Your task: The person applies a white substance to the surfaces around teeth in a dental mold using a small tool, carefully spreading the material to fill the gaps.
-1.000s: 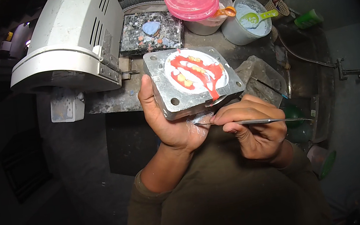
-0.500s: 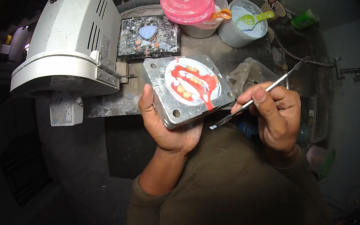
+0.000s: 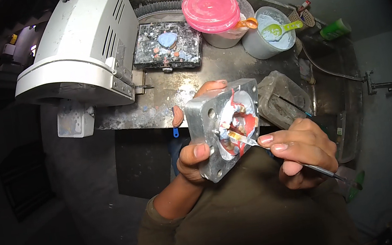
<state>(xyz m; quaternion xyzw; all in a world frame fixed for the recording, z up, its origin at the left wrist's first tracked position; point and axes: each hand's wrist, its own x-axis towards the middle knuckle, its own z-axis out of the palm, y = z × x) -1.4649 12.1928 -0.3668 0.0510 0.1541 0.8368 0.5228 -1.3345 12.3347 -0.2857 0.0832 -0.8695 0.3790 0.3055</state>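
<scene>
My left hand (image 3: 195, 158) holds a square metal dental flask (image 3: 199, 124), its thumb on the near left side and fingertips showing over the top edge. Tilted to face right, the flask holds white plaster, red wax (image 3: 250, 124) and a row of teeth, partly in shadow. My right hand (image 3: 306, 149) pinches a thin metal spatula (image 3: 319, 169) between thumb and fingers. Its flat blade (image 3: 242, 138) reaches over the flask's cavity, at the teeth and wax; whether it touches them I cannot tell.
A white machine (image 3: 80, 48) stands left on the metal bench (image 3: 194, 72). Behind are a speckled black box (image 3: 146, 54) with a blue lump (image 3: 168, 39), a pink-lidded tub (image 3: 210, 9) and a powder tub (image 3: 260, 43). A clear container (image 3: 274, 106) sits beside the flask; a tap (image 3: 384, 88) is right.
The flask has turned from facing up to facing right, and sits lower and further right. The spatula's tip has gone from below the flask to over its cavity.
</scene>
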